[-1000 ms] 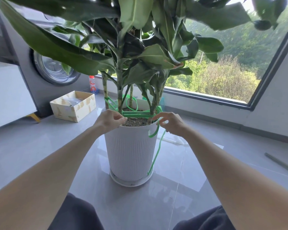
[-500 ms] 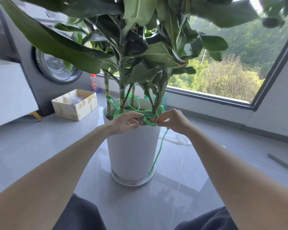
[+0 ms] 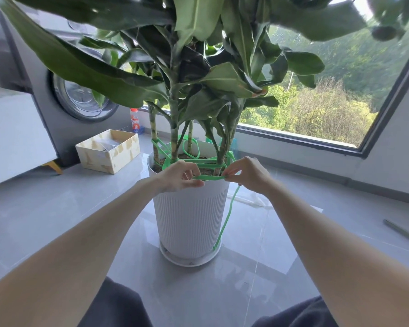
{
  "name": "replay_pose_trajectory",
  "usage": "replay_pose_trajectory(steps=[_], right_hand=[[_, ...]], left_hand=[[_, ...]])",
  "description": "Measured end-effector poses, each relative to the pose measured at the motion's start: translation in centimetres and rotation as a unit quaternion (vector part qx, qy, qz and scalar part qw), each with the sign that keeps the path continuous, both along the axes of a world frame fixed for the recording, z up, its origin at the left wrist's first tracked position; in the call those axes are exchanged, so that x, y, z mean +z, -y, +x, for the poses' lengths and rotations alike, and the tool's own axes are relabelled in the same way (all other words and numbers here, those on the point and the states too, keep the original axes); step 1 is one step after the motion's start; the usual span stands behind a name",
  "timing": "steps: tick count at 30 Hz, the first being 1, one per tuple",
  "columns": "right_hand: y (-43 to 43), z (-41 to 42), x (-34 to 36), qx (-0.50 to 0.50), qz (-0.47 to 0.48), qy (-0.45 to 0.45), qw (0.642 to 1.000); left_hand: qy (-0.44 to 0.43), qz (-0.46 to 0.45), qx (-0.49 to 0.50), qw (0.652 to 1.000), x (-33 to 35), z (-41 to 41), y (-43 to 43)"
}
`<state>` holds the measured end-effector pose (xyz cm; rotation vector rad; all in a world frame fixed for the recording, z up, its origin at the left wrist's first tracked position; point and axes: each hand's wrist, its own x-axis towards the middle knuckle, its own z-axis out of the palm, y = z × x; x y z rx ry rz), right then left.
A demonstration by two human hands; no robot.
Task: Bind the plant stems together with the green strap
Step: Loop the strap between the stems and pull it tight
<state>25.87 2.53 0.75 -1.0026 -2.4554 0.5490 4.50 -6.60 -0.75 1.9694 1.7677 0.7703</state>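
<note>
The strap is bright green. The plant stems are pale green with lighter rings, and the leaves are dark green. The pot is white with fine vertical ribbing, on a white saucer. The floor is glossy grey tile. The washing machine is dark grey. The box is cream with tan blotches. The bottle is red-capped.

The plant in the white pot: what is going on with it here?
A person is binding the plant stems with a green strap. The left hand and right hand each pinch it, holding a short stretch tight over the near rim of the white pot. The strap loops around the stems above the soil; its loose end hangs down the pot's side.
</note>
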Motion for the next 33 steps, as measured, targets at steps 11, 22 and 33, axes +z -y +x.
replay_pose_trajectory(steps=[11,22,33], right_hand=[[0.5,-1.2,-0.1,-0.007,-0.011,0.001,1.000],[1.9,-2.6,0.4,-0.081,0.012,0.028,0.996],[2.4,-3.8,0.5,-0.177,0.074,0.007,0.981]], left_hand=[[0.101,-0.025,-0.016,0.994,0.6,-1.8,1.7],[0.120,-0.022,0.076,0.990,0.7,-5.1,4.0],[0.106,-0.022,0.102,0.989,1.3,-5.4,4.2]])
